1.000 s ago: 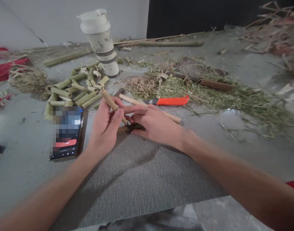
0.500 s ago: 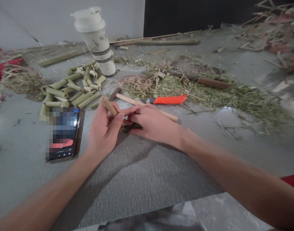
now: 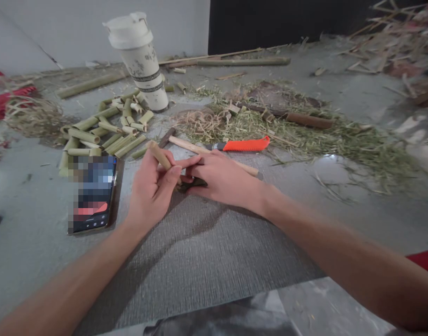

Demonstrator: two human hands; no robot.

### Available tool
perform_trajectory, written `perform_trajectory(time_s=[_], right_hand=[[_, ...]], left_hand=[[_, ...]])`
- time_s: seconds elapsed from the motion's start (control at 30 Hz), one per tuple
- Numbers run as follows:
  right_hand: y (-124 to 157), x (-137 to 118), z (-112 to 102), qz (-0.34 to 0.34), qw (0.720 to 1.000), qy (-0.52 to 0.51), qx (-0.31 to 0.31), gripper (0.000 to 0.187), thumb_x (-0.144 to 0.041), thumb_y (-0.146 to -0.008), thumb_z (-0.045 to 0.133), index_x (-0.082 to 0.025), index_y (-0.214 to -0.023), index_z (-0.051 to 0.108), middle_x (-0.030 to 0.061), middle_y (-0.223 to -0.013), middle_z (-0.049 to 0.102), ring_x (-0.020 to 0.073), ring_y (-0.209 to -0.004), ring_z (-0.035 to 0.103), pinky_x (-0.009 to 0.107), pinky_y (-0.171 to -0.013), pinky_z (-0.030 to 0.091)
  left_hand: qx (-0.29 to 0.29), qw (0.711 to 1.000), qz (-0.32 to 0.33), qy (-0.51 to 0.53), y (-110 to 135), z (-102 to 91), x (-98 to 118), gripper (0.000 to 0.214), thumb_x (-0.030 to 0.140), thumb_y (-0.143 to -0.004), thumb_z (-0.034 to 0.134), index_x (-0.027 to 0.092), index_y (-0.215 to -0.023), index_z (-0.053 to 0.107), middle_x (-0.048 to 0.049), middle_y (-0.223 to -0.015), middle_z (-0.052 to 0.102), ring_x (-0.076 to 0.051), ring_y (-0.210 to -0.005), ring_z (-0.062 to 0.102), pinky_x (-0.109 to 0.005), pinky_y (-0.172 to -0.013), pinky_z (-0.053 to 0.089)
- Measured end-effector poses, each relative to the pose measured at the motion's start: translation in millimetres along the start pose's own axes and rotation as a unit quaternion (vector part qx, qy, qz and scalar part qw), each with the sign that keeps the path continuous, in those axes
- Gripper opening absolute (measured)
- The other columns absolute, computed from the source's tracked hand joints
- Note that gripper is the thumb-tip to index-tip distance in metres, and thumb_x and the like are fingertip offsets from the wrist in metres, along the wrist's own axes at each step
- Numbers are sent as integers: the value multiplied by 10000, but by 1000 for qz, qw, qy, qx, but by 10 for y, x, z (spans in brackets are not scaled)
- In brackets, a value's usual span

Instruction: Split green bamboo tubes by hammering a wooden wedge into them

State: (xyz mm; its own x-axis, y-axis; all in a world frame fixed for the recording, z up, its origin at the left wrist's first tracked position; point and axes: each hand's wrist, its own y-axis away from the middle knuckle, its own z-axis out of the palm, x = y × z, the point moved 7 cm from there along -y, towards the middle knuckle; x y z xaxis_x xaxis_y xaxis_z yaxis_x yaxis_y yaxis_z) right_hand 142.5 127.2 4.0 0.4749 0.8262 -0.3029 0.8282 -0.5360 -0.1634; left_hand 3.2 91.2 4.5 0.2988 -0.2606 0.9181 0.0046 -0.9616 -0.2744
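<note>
My left hand (image 3: 152, 189) is wrapped round a short bamboo stick (image 3: 158, 154), which tilts up and to the left between thumb and fingers. Close against it, my right hand (image 3: 224, 179) is closed with the palm down. A small dark thing (image 3: 196, 183) shows beneath its fingers, mostly hidden, and I cannot tell what it is. Just beyond both hands lies a hammer (image 3: 189, 145) with a wooden handle, partly covered by my right hand. A tool with an orange handle (image 3: 247, 144) rests behind the hammer.
A phone (image 3: 94, 196) lies left of my hands. Behind it are a heap of cut bamboo pieces (image 3: 110, 128) and a tall lidded paper cup (image 3: 143, 65). Green shavings (image 3: 357, 144) spread across the right. A woven bamboo ball (image 3: 33, 116) sits far left.
The view has shifted very slightly. Both hands and the bamboo stick keep nearly the same position.
</note>
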Motion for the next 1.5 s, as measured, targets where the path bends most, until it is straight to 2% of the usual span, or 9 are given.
perform_trajectory(time_s=[0.23,0.5,0.77,0.9,1.0,1.1,1.3,1.4,1.5], right_hand=[[-5,16,-12,-1,1000,6,9,161,-319,-1027,716,-189,-1017,811,74,-982,788,243,-901,663,387,-817,388],[-8,37,0,14,1000,10,4,172,-329,-1029,729,-191,-1079,819,99,-1056,792,272,-1022,683,399,-887,440],[2,65,2,27,1000,-2,7,175,-327,-1030,729,-178,-1059,816,107,-1056,779,266,-1026,678,404,-919,456],[-4,46,-20,35,999,-11,3,159,-302,-1026,729,-176,-1067,816,117,-1080,783,285,-1059,684,425,-956,463],[-3,41,-18,36,999,-6,1,155,-276,-1025,723,-154,-1069,807,138,-1102,783,302,-1078,690,444,-980,475],[5,61,-6,32,999,-4,15,172,-250,-1029,701,-127,-1119,781,165,-1168,768,308,-1107,685,439,-976,494],[24,125,8,23,998,-30,60,169,-173,-1007,679,-139,-1162,740,158,-1256,720,292,-1158,657,434,-1001,513],[25,139,5,24,997,-38,67,151,-161,-1005,678,-142,-1137,749,155,-1251,712,293,-1162,651,443,-1005,515],[22,145,0,26,996,-40,70,125,-166,-1011,680,-147,-1103,764,146,-1214,718,289,-1154,652,442,-1002,518]], left_hand=[[-21,1000,14,5,-14,-8,-46,226,493,-1039,663,293,-1056,559,-75,-1098,847,-269,-1008,818,-394,-798,644],[-27,999,20,-4,-37,-2,-19,237,513,-1038,652,291,-1024,569,-74,-1099,856,-286,-1115,798,-425,-865,633],[-28,996,83,-23,-61,-10,46,208,467,-1059,644,275,-1012,579,-58,-1051,858,-286,-1130,802,-422,-850,637],[-44,991,124,-31,-65,-3,15,186,445,-1083,617,264,-1050,594,-48,-1055,842,-268,-1048,832,-388,-769,664],[-48,990,130,-24,-78,-7,-12,155,413,-1095,617,263,-1061,598,-45,-1072,838,-264,-1063,833,-379,-785,669],[-46,990,133,-2,-98,-18,-23,133,390,-1098,622,267,-1058,595,-41,-1077,835,-264,-1098,823,-386,-816,667],[-33,993,115,12,-121,-53,-95,126,389,-1085,650,272,-1067,607,-33,-1078,811,-230,-987,818,-364,-795,648],[-31,993,109,21,-121,-59,-127,124,387,-1079,661,274,-1063,612,-21,-1038,787,-215,-928,813,-372,-812,651],[-22,993,114,8,-122,-68,-128,149,402,-1075,669,266,-1052,611,-11,-964,758,-210,-896,810,-348,-763,640]])
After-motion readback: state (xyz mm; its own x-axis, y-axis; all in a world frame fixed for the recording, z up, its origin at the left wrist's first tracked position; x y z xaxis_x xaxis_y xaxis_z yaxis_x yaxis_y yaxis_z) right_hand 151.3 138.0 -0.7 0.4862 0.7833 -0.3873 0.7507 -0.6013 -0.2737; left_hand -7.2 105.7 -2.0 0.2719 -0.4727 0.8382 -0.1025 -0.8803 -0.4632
